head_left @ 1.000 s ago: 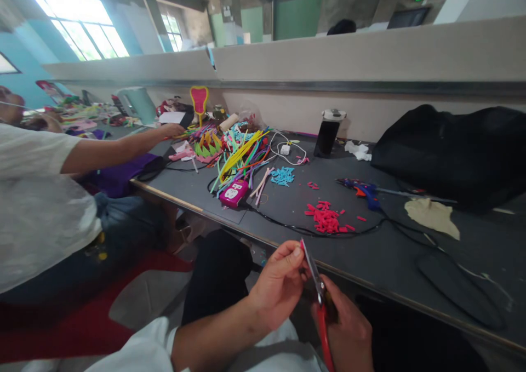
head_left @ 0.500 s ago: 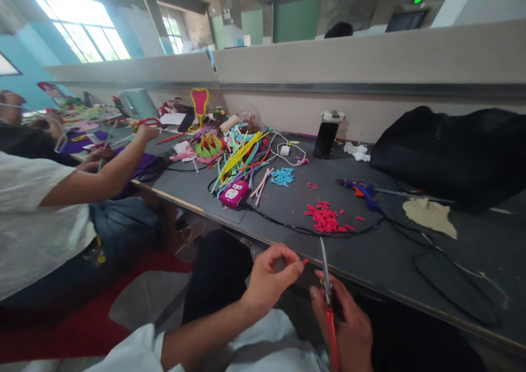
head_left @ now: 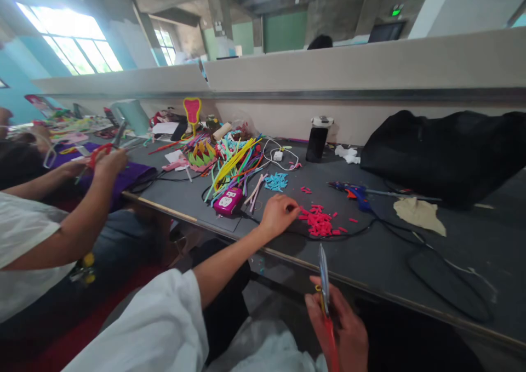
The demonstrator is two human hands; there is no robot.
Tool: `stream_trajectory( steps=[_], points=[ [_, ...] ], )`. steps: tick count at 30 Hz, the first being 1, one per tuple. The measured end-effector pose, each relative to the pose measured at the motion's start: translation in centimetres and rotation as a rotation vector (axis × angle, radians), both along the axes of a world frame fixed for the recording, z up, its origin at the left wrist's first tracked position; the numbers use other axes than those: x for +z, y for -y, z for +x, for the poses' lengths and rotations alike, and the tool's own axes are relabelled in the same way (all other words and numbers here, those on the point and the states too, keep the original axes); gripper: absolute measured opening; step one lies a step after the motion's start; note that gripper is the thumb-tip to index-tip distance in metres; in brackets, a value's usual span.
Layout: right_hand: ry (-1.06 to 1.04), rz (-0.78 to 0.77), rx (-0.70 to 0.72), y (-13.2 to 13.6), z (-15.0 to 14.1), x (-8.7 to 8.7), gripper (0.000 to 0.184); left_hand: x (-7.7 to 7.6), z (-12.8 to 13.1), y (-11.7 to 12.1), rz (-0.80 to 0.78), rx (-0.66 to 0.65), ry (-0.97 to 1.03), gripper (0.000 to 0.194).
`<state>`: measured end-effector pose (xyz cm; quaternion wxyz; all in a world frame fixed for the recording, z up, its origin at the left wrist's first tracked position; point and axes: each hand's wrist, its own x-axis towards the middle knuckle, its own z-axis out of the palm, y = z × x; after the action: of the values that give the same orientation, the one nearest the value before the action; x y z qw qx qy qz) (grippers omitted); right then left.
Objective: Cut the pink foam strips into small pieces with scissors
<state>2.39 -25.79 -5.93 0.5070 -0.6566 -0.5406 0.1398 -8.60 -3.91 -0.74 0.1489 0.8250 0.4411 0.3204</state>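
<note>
My left hand [head_left: 281,217] is over the table, fingers curled and fingertips together at the left edge of a pile of short red pieces [head_left: 319,222]. Whether a piece is between those fingertips, I cannot make out. Below the table edge, my right hand [head_left: 339,320] grips scissors [head_left: 331,339] with red handles, blades pointing up. A small yellow bit [head_left: 318,288] shows beside the blades near my right fingers. Short blue pieces [head_left: 276,182] lie in another pile, beyond my left hand.
Left of the piles are a magenta box [head_left: 228,202] and a heap of coloured fuzzy stems [head_left: 234,166]. A blue glue gun [head_left: 356,195], its cable, a beige scrap [head_left: 419,214], a bottle [head_left: 317,139] and a black bag [head_left: 444,155] occupy the right. A co-worker's hand [head_left: 110,164] holds red-handled scissors.
My left hand has moved up and forward from beside the scissors to the red pile; the red piece at its fingertips no longer shows. My right hand keeps the scissors low. The co-worker's scissors came down.
</note>
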Motion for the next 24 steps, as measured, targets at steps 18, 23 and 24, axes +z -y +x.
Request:
stream_trajectory(
  steps=[18, 23, 24],
  points=[
    [-0.103, -0.019, 0.192, -0.7, 0.1, -1.9, 0.029, -1.3, 4.8, -9.5, -0.023, -0.084, -0.163, 0.023],
    [-0.161, 0.015, 0.113, -0.2, -0.5, -2.4, 0.032, -0.4, 7.8, -7.6, 0.030, -0.283, -0.182, 0.018],
    [-0.156, 0.022, 0.092, -0.2, -0.5, -2.3, 0.032, -0.3, 8.7, -7.0, 0.044, -0.326, -0.192, 0.018]
  ],
)
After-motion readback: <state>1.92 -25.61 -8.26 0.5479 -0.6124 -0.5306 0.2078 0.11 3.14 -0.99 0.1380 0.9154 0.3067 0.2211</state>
